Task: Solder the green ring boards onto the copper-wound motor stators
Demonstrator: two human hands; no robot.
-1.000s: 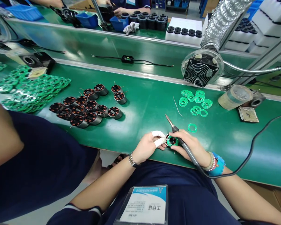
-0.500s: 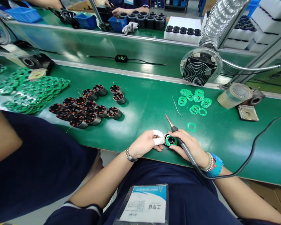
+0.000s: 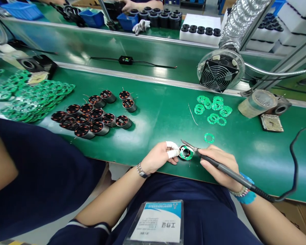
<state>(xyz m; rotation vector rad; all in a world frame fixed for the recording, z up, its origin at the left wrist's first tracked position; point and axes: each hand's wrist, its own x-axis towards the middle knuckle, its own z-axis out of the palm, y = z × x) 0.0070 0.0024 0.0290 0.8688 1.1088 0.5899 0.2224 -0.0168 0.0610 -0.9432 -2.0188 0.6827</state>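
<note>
My left hand, with white covers on two fingertips, grips the side of a motor stator near the table's front edge. A green ring-shaped circuit board lies on top of the stator. In my right hand is a soldering iron, held like a pen by its dark handle. Its metal tip is just above the far edge of the board; whether it touches is too small to tell. A loose green ring board lies beyond my right hand.
More ring boards lie at right, near a fume fan, a plastic cup and a soldering sponge. Copper-wound stators stand at left, beside a board pile. Another person's sleeve is close on the left.
My right hand has moved off the stator to the right, and its grip on the soldering iron has turned, bringing the tip over the board. My left hand stays on the stator.
</note>
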